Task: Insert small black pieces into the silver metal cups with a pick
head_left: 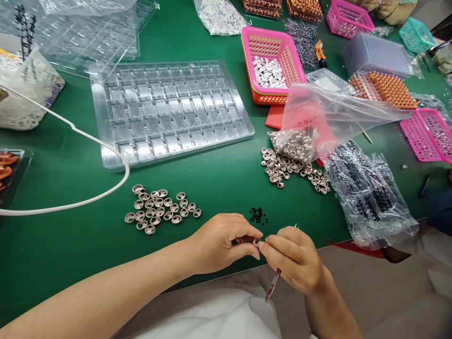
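My left hand (226, 240) pinches a small silver cup-shaped part (256, 242) between thumb and fingertips, over the table's near edge. Closed around a pair of tweezers (273, 284), my right hand (294, 259) also has its thumb and finger against that part. The tweezers' red-marked end points down toward my lap, and their tips show above the knuckles. Just beyond my fingertips lies a little heap of tiny black pieces (257, 215). To the left, a group of silver cup-shaped parts (154, 207) is spread out. More loose silver parts (277, 167) lie to the right.
A clear compartment tray (173, 110) lies beyond my left hand, and a white cable (84, 134) loops at left. Stacked pink baskets (298, 63) hold white pieces. Bags of silver parts (294, 143) and black parts (370, 197) lie at right. A person's hand (395, 10) shows far right.
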### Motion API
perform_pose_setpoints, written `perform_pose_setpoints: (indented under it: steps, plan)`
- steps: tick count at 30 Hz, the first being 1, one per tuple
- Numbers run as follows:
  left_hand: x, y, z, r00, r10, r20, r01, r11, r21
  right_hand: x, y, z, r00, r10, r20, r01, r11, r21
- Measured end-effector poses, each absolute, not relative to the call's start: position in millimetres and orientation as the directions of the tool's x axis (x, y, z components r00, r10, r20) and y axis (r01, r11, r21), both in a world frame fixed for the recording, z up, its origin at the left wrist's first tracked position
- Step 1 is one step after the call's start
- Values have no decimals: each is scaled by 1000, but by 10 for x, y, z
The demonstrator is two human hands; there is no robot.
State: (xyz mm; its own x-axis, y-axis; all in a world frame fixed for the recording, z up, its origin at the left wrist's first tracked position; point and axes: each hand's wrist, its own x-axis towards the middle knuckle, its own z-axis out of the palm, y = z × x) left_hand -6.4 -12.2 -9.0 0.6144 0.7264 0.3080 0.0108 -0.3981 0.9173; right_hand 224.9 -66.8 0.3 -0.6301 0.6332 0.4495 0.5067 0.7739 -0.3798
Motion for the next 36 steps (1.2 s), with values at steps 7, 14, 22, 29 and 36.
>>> perform_pose_setpoints:
  steps: [7, 14, 22, 29, 36]
  plan:
    - [-59, -160, -98, 638, 709, 299, 33, -413, 910, 2246, -649, 49, -700, 580, 416, 475, 813, -336]
    - [-81, -188, -109, 658, 708, 257, 51, -382, 923, 2233, -629, 71, -717, 559, 416, 470, 829, -304]
    - [-60, -209, -108, 644, 712, 279, 31, -389, 921, 2216, -627, 105, -719, 552, 423, 445, 832, -330]
    - [-41, -244, -90, 616, 732, 291, 35, -394, 918, 2208, -609, 175, -732, 543, 413, 423, 836, -349]
    - [-30, -276, -87, 601, 746, 285, 36, -382, 923, 2220, -593, 146, -742, 521, 421, 366, 842, -395]
